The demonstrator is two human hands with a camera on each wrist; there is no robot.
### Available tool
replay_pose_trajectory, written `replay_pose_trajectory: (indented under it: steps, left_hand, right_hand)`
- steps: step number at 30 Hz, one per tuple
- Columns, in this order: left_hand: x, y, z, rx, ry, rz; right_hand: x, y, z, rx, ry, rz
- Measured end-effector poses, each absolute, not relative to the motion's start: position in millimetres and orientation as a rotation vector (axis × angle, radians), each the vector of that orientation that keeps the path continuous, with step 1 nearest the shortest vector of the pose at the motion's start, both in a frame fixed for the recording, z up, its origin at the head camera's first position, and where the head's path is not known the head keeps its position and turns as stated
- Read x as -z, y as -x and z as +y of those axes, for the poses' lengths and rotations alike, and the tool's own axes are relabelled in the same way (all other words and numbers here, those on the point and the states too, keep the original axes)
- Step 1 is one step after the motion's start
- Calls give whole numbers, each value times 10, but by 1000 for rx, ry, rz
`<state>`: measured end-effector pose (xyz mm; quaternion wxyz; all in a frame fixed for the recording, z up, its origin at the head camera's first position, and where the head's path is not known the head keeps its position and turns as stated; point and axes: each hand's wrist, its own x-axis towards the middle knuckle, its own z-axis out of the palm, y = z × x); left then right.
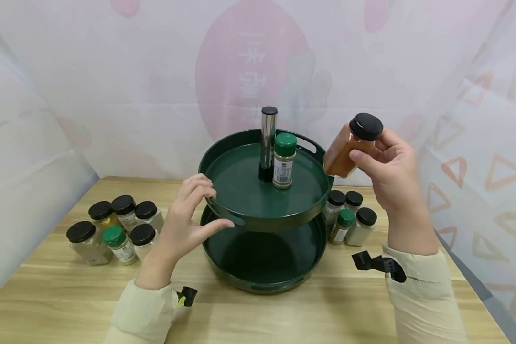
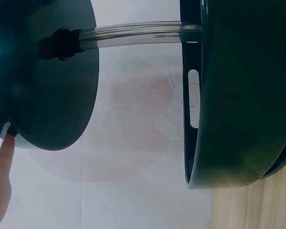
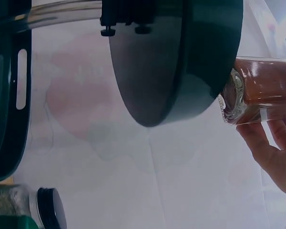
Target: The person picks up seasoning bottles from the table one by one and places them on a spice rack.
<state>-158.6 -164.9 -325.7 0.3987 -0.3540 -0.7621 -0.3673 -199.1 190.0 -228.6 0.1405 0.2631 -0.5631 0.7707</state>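
My right hand (image 1: 393, 174) holds a spice jar (image 1: 344, 152) of orange-brown powder with a black lid, tilted, by the right rim of the upper tray. In the right wrist view the jar's clear base (image 3: 236, 98) faces the tray. My left hand (image 1: 178, 217) grips the left front rim of the two-tier dark green tray (image 1: 245, 205), fingertips over the edge and thumb along the outside. A green-capped spice jar (image 1: 283, 167) stands upright on the upper tier beside the chrome post (image 1: 268, 138). The lower tier (image 1: 266, 258) shows bare at its front.
Several spice jars, one green-capped (image 1: 120, 246), stand in a group on the wooden table (image 1: 90, 306) at left. More jars, including a black-lidded one (image 1: 362, 227), stand close against the tray's right side. A white printed cloth (image 1: 155, 95) hangs behind.
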Motion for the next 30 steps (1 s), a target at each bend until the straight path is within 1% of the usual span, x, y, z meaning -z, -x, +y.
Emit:
replay_pose_trajectory:
  steps: [7,13,20,30]
  left_hand:
    - [3256,1593,-1653,932,884,-1930]
    - [3259,1582,-1666,939,883,-1954]
    - [3248,1576,-1650,951,890,-1942]
    - [3258,1585,-1669,940,888,-1968]
  right_hand:
    - [2270,2005,1730,-2097,-775,-1743]
    - [2311,1964,1628,-2012,-729,-1873]
    - [2354,1939,1591,-1962,-663,-2019]
    - [2379,1963,1573,-1914,-670,-2106]
